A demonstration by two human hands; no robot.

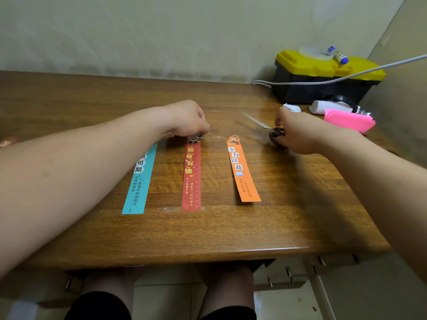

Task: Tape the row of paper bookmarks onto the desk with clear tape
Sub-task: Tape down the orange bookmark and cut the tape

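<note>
Left hand (pixel 188 120), just above frame centre, curled knuckles-up with fingertips pressed down at the top end of the red paper bookmark with yellow lettering (pixel 191 175); apparently pinning a strip of clear tape (pixel 213 136) that glints faintly to the right of that end, though too transparent to trace fully. Right hand (pixel 298 132), right of centre, closed around the dark handles of a pair of steel scissors (pixel 263 125), blades angled toward upper left and blurred, clear of the tape. Teal paper bookmark (pixel 138 181) at lower left of the row, top hidden under the left forearm; orange paper bookmark with a cartoon figure (pixel 242 169) to the right, lying slightly tilted on the brown wooden desk (pixel 231 227). Faint tape patch visible across the red strip's bottom end, so probably top end in hand now. Best done by smoothing outward from the paper onto the wood, pressing bubbles flat, keeping the bookmark square to its neighbours, and holding the blades away from the paper. Straightening the orange strip first before taping likely worthwhile.
</note>
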